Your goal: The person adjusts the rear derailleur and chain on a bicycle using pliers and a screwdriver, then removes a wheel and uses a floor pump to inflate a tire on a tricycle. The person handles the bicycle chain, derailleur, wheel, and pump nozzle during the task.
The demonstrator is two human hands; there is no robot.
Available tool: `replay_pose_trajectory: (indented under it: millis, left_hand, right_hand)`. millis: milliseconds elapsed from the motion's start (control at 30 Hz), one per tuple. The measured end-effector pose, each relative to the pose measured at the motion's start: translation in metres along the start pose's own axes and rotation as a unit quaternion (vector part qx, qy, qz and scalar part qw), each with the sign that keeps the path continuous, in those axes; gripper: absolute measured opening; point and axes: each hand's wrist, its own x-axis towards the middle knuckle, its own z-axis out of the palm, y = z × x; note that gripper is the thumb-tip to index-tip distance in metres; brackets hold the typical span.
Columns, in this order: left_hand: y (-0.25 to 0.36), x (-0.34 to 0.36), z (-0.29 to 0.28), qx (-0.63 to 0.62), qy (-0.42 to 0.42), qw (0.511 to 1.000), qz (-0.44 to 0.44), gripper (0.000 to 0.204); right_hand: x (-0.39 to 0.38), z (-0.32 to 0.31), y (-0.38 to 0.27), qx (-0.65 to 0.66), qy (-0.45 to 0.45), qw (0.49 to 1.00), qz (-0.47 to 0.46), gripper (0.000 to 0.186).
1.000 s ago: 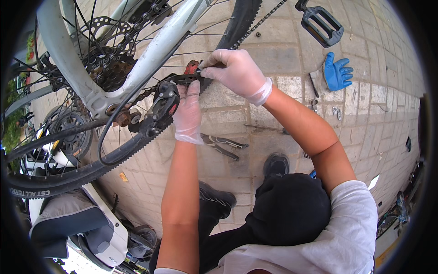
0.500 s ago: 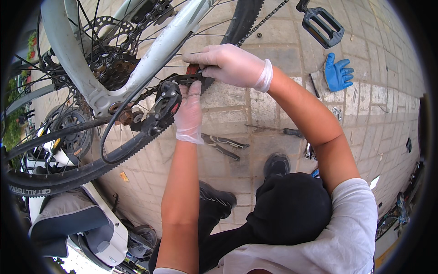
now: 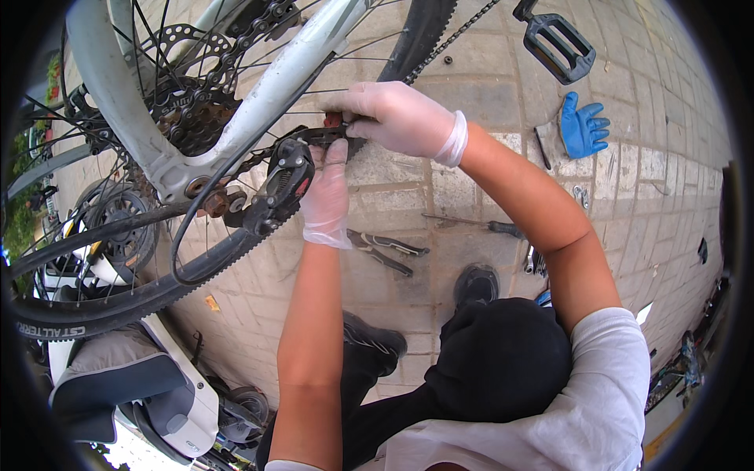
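Note:
Both my hands wear thin, see-through gloves and meet at the rear derailleur [image 3: 284,182] of a pale bicycle. My left hand [image 3: 324,195] comes up from below, its fingers closed on the derailleur's cage [image 3: 326,135]. Just above it, my right hand [image 3: 397,122] pinches at the cage's outer end beside a red pulley wheel [image 3: 334,119]. Its fingertips hide whatever small part lies between them. Behind the derailleur, the rear sprockets [image 3: 192,118] look rusty and carry the chain.
Pliers [image 3: 385,245], a screwdriver [image 3: 503,228] and spanners [image 3: 534,261] lie on the paving near my feet. A blue-and-grey work glove [image 3: 583,125] rests to the right, below a bicycle pedal [image 3: 558,49]. At the lower left stands a white scooter [image 3: 184,400].
My right hand has dipped slightly, staying at the cage's end. The rear wheel has shifted a little. My left hand keeps its hold.

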Motion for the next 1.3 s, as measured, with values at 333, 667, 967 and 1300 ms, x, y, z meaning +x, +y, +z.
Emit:
replay_pose_trajectory:
  millis: [333,667,967,1300]
  left_hand:
    - [-0.001,-0.001,-0.001,0.002,-0.008,1.0,-0.019,0.025]
    - [-0.006,-0.003,-0.006,-0.038,-0.012,0.999,-0.007,0.023]
    - [0.0,-0.003,-0.002,-0.039,0.002,0.999,-0.011,0.018]
    - [0.001,-0.002,-0.003,0.011,0.003,1.0,0.028,0.024]
  right_hand:
    - [-0.017,0.027,-0.01,0.028,0.152,0.985,0.079,0.03]
    - [-0.023,0.035,-0.008,0.116,0.156,0.968,0.157,0.013]
    - [-0.023,0.037,-0.017,-0.034,0.195,0.973,0.119,0.01]
    - [-0.018,0.039,-0.019,-0.09,0.158,0.972,0.151,0.017]
